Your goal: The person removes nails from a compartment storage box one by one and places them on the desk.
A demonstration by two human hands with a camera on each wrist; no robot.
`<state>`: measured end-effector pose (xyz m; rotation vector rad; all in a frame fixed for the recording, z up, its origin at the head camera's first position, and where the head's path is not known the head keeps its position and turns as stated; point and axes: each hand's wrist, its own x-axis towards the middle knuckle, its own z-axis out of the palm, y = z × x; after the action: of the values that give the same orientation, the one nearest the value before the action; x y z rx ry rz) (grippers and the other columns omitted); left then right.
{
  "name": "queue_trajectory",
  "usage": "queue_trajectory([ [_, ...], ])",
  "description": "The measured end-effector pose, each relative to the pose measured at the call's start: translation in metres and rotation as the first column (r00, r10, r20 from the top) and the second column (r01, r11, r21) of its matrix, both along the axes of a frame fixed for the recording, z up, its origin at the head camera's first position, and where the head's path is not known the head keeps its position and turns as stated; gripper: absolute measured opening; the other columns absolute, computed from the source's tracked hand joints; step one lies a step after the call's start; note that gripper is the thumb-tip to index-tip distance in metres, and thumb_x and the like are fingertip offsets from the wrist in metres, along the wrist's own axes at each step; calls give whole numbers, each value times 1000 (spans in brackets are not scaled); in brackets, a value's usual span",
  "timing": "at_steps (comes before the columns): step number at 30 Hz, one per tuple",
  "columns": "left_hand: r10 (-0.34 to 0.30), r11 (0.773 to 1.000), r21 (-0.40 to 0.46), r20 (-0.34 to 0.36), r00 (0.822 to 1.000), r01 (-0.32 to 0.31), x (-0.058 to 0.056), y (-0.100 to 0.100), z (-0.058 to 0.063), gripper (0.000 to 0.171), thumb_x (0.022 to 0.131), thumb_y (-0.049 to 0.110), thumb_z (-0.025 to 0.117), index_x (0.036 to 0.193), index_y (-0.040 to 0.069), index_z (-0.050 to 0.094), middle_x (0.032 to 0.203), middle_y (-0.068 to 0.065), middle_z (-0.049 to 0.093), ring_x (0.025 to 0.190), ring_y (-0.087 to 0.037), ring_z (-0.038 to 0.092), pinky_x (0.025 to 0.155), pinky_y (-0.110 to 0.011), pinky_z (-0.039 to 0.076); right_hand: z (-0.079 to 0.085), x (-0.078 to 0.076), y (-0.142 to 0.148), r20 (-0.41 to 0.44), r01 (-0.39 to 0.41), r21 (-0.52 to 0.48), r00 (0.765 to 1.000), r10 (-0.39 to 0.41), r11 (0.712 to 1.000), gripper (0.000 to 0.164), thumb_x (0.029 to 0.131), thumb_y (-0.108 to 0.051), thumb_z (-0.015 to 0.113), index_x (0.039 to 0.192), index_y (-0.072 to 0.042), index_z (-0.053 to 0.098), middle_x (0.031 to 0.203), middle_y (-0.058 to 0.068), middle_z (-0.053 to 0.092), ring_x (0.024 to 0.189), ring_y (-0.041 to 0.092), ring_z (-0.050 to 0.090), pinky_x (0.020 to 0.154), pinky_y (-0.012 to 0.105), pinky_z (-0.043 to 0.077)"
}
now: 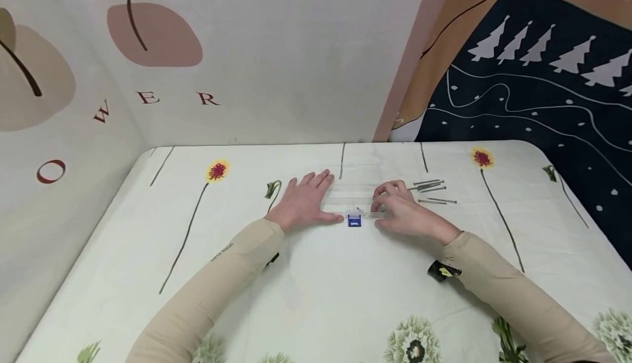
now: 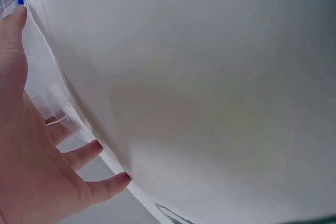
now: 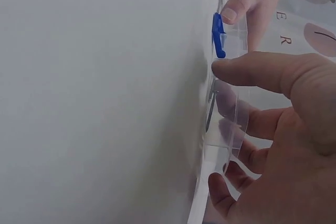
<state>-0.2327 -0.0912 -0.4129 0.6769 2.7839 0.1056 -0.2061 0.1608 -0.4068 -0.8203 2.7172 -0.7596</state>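
A clear plastic compartment box [image 1: 345, 192] with a blue latch [image 1: 354, 219] on its front lies open on the table. My left hand [image 1: 307, 203] spreads its straight fingers along the box's left side, with the thumb near the latch. At the right end, my right hand [image 1: 401, 208] has loosely bent fingers reaching into a front compartment. Its thumb [image 3: 247, 72] stays outside the front wall, apart from those fingers. A thin grey nail [image 3: 211, 106] shows through the wall close to the fingers. Several long nails [image 1: 430, 186] lie loose to the right of this hand.
A white flower-print cloth [image 1: 321, 297] covers the table. Behind its far edge hangs a pale printed curtain [image 1: 276, 78], with a dark tree-patterned cloth [image 1: 533, 89] at the right. A small black device [image 1: 437, 271] sits below the right wrist.
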Motion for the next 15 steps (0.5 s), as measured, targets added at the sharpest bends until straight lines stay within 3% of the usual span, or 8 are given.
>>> queue_trajectory([
  [7, -3, 1000, 12, 10, 1000, 3, 2, 1, 1, 104, 81, 76, 52, 156, 15, 15, 161, -3, 11, 144, -30, 15, 110, -59, 16, 4, 0, 7, 27, -15, -12, 1000, 16, 1000, 12, 81, -8, 71, 92, -10, 69, 122, 14, 49, 120, 38, 32, 98, 57, 28],
  [15, -1, 1000, 7, 10, 1000, 1, 1, 0, 1, 104, 81, 76, 51, 156, 15, 14, 161, -3, 10, 145, -31, 14, 110, -60, 15, 4, -5, 16, -18, -69, -16, 997, 69, 997, 11, 82, -3, 68, 90, -10, 70, 122, 15, 51, 115, 36, 39, 96, 53, 35],
])
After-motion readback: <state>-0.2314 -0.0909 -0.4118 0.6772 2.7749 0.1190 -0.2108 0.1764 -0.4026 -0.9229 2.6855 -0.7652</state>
